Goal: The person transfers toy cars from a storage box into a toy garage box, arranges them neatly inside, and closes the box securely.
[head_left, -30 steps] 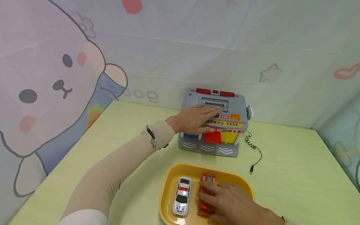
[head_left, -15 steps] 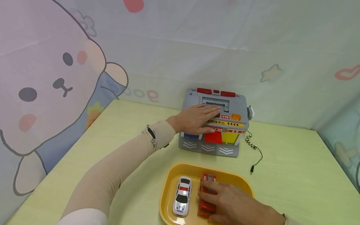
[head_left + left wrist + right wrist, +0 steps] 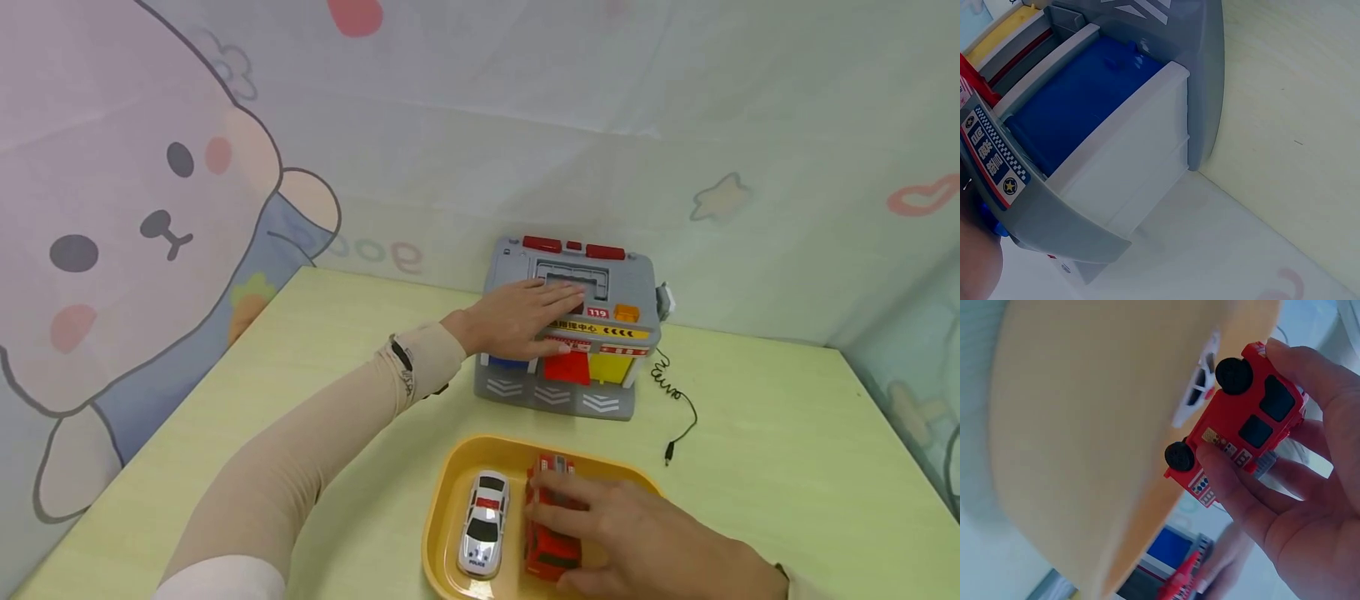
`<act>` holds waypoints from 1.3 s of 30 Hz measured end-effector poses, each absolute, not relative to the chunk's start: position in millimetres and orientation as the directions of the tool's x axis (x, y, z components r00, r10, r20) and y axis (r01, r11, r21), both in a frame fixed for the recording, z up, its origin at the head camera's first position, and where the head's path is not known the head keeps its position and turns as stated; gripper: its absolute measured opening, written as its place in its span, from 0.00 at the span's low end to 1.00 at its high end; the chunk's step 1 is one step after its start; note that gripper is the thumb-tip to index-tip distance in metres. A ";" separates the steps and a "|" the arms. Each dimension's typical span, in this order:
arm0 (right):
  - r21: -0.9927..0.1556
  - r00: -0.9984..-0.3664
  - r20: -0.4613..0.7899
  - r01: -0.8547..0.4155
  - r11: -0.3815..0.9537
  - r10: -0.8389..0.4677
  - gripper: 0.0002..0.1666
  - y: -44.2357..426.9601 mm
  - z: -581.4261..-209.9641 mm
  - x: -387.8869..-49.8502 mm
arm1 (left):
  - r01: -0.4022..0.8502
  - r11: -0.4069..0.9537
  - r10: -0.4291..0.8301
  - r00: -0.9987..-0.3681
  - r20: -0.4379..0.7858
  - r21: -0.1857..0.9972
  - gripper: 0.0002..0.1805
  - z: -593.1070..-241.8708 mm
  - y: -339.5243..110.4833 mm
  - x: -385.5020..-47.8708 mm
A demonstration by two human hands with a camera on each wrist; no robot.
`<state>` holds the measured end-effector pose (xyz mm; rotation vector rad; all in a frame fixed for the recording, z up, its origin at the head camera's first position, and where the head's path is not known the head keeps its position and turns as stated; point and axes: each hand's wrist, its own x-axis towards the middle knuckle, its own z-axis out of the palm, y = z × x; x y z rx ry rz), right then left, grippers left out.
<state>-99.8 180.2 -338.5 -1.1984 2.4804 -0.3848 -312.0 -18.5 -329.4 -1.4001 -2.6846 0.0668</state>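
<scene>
My left hand [image 3: 517,318] rests flat on the roof of the grey toy station [image 3: 555,400], fingers extended across its front edge. Under it the station's red door [image 3: 567,367] tilts outward, and the blue door [image 3: 1085,100] shows in the left wrist view. With my right hand [image 3: 637,533] I pinch a red toy fire truck [image 3: 551,533] over the yellow tray [image 3: 437,521]; the right wrist view shows thumb and fingers on the truck [image 3: 1241,425], its wheels facing the tray. A white toy police car [image 3: 482,525] lies in the tray, left of the truck.
A thin coiled black cable [image 3: 678,396] with a plug runs from the station's right side onto the pale green table [image 3: 787,450]. A printed cloth [image 3: 465,125] hangs behind the table, with a large cartoon animal at the left.
The red truck has shifted slightly and appears raised in my right hand, which has moved a little to the right. My left hand stays on the station.
</scene>
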 end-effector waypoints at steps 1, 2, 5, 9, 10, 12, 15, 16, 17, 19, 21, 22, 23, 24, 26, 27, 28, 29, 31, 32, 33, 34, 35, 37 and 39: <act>-0.404 -0.587 -0.212 -0.675 0.617 -0.781 0.34 180.9 -335.9 -99.5 | 0.814 0.574 0.819 -0.569 0.080 -0.089 0.42 -329.5 -18.6 -312.3; -0.410 -0.593 -0.214 -0.666 0.623 -0.776 0.35 181.6 -333.6 -99.2 | 0.814 0.575 0.818 -0.570 0.080 -0.085 0.42 -329.7 -18.6 -312.5; -0.417 -0.612 -0.213 -0.648 0.637 -0.762 0.36 183.0 -327.5 -99.7 | 0.815 0.574 0.818 -0.570 0.075 -0.078 0.42 -330.5 -18.8 -313.5; -0.359 -0.585 -0.082 -0.738 0.572 -0.807 0.34 184.8 -322.0 -103.1 | 0.816 0.573 0.819 -0.568 0.075 -0.080 0.42 -329.8 -18.7 -314.3; -0.336 -0.572 -0.034 -0.766 0.548 -0.820 0.33 185.0 -321.0 -104.3 | 0.815 0.573 0.819 -0.568 0.077 -0.080 0.42 -329.6 -18.8 -314.4; -0.285 -0.541 0.058 -0.814 0.506 -0.839 0.32 185.9 -319.4 -107.2 | 0.815 0.574 0.819 -0.568 0.081 -0.085 0.42 -329.3 -19.0 -314.8; -0.266 -0.526 0.124 -0.835 0.482 -0.842 0.31 187.2 -317.7 -112.7 | 0.813 0.576 0.817 -0.570 0.084 -0.088 0.42 -329.5 -19.2 -315.0; -0.264 -0.525 0.138 -0.837 0.479 -0.840 0.31 187.9 -317.3 -114.9 | 0.812 0.577 0.816 -0.571 0.084 -0.088 0.42 -329.7 -19.3 -315.0; -0.262 -0.524 0.148 -0.838 0.478 -0.839 0.30 188.5 -317.1 -117.3 | 0.811 0.578 0.816 -0.573 0.082 -0.089 0.42 -329.9 -19.3 -314.9; -0.250 -0.520 0.165 -0.844 0.474 -0.838 0.30 189.6 -317.3 -122.3 | 0.810 0.579 0.815 -0.574 0.082 -0.087 0.42 -330.2 -19.4 -314.6; -0.230 -0.517 0.177 -0.849 0.476 -0.837 0.31 190.5 -317.7 -127.3 | 0.811 0.579 0.815 -0.573 0.083 -0.084 0.42 -330.3 -19.3 -314.1; -0.221 -0.518 0.177 -0.849 0.479 -0.837 0.31 190.8 -317.9 -129.8 | 0.811 0.579 0.815 -0.573 0.085 -0.083 0.42 -330.4 -19.1 -314.0; -0.217 -0.519 0.176 -0.849 0.482 -0.836 0.31 191.2 -318.0 -132.3 | 0.811 0.579 0.815 -0.573 0.087 -0.082 0.42 -330.4 -19.0 -313.8; -0.212 -0.524 0.171 -0.847 0.488 -0.834 0.31 191.7 -317.8 -134.6 | 0.811 0.579 0.815 -0.573 0.088 -0.083 0.42 -330.5 -18.8 -313.7; -0.214 -0.528 0.171 -0.844 0.492 -0.832 0.31 192.0 -317.5 -139.8 | 0.810 0.580 0.814 -0.573 0.092 -0.089 0.42 -330.3 -18.8 -313.7; -0.217 -0.533 0.170 -0.841 0.496 -0.829 0.31 192.4 -317.3 -142.5 | 0.809 0.581 0.814 -0.574 0.093 -0.092 0.42 -330.2 -18.9 -313.6; -0.225 -0.533 0.171 -0.840 0.494 -0.828 0.30 192.8 -317.1 -145.1 | 0.808 0.581 0.813 -0.574 0.095 -0.098 0.42 -330.3 -19.0 -313.6; -0.235 -0.536 0.172 -0.837 0.494 -0.827 0.30 193.2 -317.3 -147.7 | 0.807 0.581 0.814 -0.573 0.096 -0.104 0.42 -330.4 -19.1 -313.6; -0.260 -0.542 0.171 -0.830 0.493 -0.823 0.29 194.0 -318.5 -153.3 | 0.806 0.581 0.814 -0.572 0.098 -0.115 0.42 -330.4 -19.3 -313.4; -0.272 -0.546 0.167 -0.826 0.494 -0.821 0.29 194.4 -319.3 -156.0 | 0.806 0.580 0.815 -0.571 0.099 -0.117 0.42 -330.4 -19.4 -313.3; -0.289 -0.557 0.156 -0.816 0.501 -0.816 0.29 194.9 -320.1 -158.6 | 0.807 0.579 0.815 -0.570 0.099 -0.120 0.42 -330.5 -19.4 -313.2; -0.302 -0.561 0.150 -0.810 0.503 -0.814 0.28 195.4 -321.1 -161.2 | 0.807 0.577 0.816 -0.569 0.100 -0.122 0.42 -330.6 -19.4 -313.2; -0.312 -0.569 0.141 -0.802 0.510 -0.810 0.28 195.8 -322.5 -163.9 | 0.808 0.576 0.817 -0.568 0.100 -0.122 0.42 -330.6 -19.4 -313.2; -0.321 -0.583 0.124 -0.789 0.524 -0.803 0.28 196.8 -324.5 -168.8 | 0.809 0.576 0.817 -0.567 0.099 -0.120 0.42 -330.5 -19.3 -313.1; -0.328 -0.590 0.112 -0.781 0.531 -0.799 0.28 197.6 -326.3 -173.2 | 0.808 0.577 0.817 -0.569 0.099 -0.122 0.42 -330.6 -19.2 -313.3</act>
